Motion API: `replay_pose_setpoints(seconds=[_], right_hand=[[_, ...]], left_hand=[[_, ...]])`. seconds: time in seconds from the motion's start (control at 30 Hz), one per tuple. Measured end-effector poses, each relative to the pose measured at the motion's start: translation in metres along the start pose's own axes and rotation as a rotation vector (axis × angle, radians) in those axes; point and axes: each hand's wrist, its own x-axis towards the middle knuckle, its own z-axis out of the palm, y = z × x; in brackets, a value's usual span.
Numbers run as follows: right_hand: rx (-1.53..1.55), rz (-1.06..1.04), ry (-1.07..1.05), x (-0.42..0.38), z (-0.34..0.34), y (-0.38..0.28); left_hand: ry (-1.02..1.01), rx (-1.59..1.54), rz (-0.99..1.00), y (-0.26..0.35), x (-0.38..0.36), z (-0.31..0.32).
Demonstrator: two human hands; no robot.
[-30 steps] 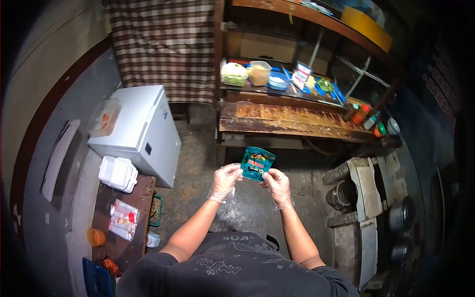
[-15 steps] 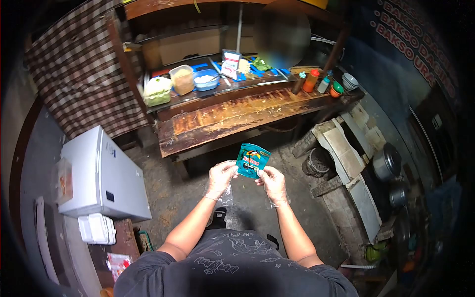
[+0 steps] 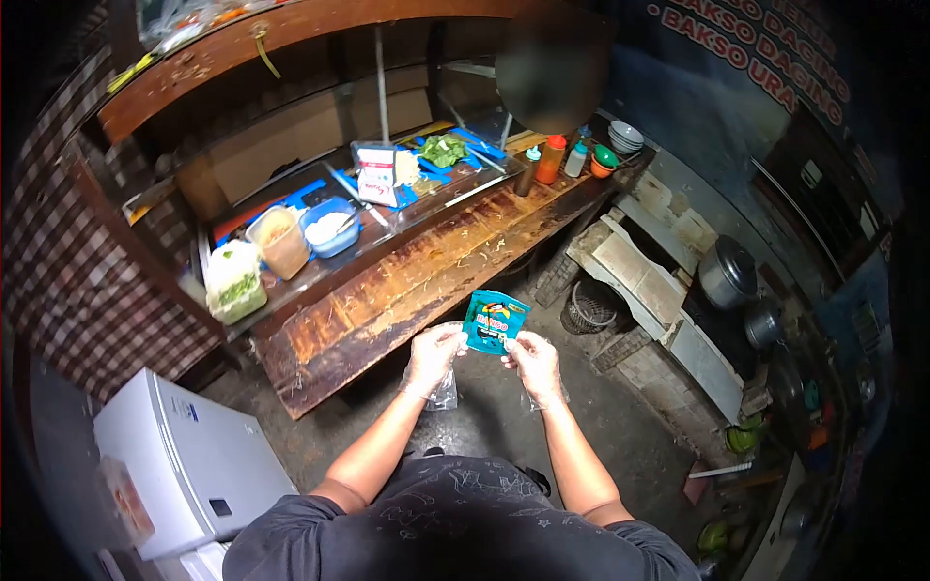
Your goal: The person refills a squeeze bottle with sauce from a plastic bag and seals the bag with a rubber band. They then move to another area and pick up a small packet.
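Between both hands I hold a teal-green sauce pouch [image 3: 495, 322] with "BANGO" printed on it, upright in front of my chest. My left hand [image 3: 435, 356], in a clear plastic glove, pinches its lower left edge. The lower right corner is pinched by my right hand [image 3: 533, 364], gloved the same way. Beyond the pouch stands a worn wooden bench [image 3: 387, 315]. Whether the pouch is sealed or torn I cannot make out.
On the counter are a tub of chopped greens [image 3: 235, 281], a brown-filled tub [image 3: 278, 240], a blue tub [image 3: 330, 229], a white packet [image 3: 376, 174] and sauce bottles [image 3: 549, 160]. A white fridge [image 3: 208, 445] stands left; a tiled stove block with a pot [image 3: 727, 272] stands right.
My view has turned, so the counter and fridge sit lower and further left. Both hands keep their pinch on the pouch, which has barely shifted in view.
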Motion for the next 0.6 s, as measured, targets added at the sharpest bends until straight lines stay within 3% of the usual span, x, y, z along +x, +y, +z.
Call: replay_pose_setpoints(seconds=[0.6], right_hand=[[-0.025, 0.032, 0.085, 0.088, -0.05, 0.0]], left_hand=[[-0.064, 0.051, -0.069, -0.032, 0.11, 0.045]])
